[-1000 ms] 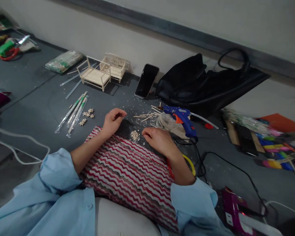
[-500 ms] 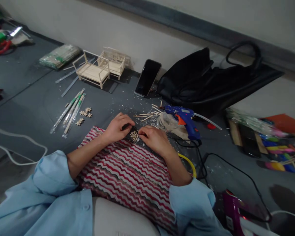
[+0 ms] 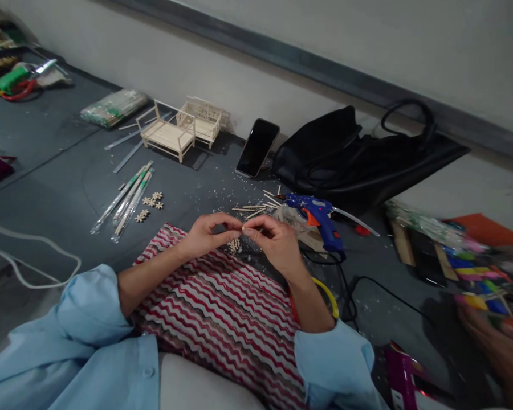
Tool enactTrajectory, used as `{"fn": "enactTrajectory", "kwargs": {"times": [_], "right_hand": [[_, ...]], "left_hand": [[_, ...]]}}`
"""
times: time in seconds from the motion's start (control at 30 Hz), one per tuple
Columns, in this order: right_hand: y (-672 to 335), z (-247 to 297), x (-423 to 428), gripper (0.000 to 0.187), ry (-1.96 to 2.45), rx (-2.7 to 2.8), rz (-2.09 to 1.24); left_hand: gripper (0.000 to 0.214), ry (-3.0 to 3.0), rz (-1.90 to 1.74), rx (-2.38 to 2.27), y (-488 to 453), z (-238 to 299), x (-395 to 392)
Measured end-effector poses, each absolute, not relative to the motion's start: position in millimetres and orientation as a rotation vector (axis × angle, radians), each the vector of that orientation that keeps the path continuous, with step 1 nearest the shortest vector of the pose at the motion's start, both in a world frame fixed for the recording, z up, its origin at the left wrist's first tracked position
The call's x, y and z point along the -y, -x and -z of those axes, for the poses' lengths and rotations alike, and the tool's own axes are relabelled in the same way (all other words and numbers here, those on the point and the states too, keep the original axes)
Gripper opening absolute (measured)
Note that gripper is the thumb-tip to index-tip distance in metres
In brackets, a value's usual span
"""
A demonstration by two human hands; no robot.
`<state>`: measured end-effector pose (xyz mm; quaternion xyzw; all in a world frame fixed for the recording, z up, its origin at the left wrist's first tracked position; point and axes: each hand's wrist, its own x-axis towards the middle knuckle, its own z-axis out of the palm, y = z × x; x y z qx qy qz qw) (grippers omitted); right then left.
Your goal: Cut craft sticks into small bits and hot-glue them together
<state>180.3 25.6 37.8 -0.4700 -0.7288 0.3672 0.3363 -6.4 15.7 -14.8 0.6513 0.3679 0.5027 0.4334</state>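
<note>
My left hand (image 3: pixel 207 234) and my right hand (image 3: pixel 270 244) meet fingertip to fingertip just above a small pile of pale wooden bits (image 3: pixel 234 246). Both hands are pinched; a tiny pale piece shows between the fingertips, too small to name. Both forearms rest on a red, white and black zigzag cushion (image 3: pixel 222 310) on my lap. A blue glue gun (image 3: pixel 318 216) with an orange trigger lies just right of my right hand, beside loose wooden sticks (image 3: pixel 256 206).
Two small wooden furniture models (image 3: pixel 180 126) stand by the wall, next to a phone (image 3: pixel 257 147) and a black bag (image 3: pixel 359 154). Wrapped sticks (image 3: pixel 126 198) and wooden flowers (image 3: pixel 150 206) lie left. Cables (image 3: pixel 29 259) run on the grey floor. Another person's hand (image 3: pixel 498 341) shows at lower right.
Both hands lifted from the floor by the pile of bits and came together, pinching a tiny piece. A blurred hand of another person has come in at lower right.
</note>
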Motion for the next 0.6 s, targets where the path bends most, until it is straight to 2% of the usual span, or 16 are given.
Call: {"fn": "enactTrajectory", "kwargs": {"times": [0.4, 0.6], "right_hand": [[-180, -41, -16, 0.014, 0.981, 2.317, -0.308], [-175, -33, -11, 0.018, 0.961, 2.314, -0.03]], "left_hand": [[0.024, -1.554, -1.249, -0.864, 12, 9, -20], [0.029, -1.315, -1.259, -0.953, 7, 9, -16]]}}
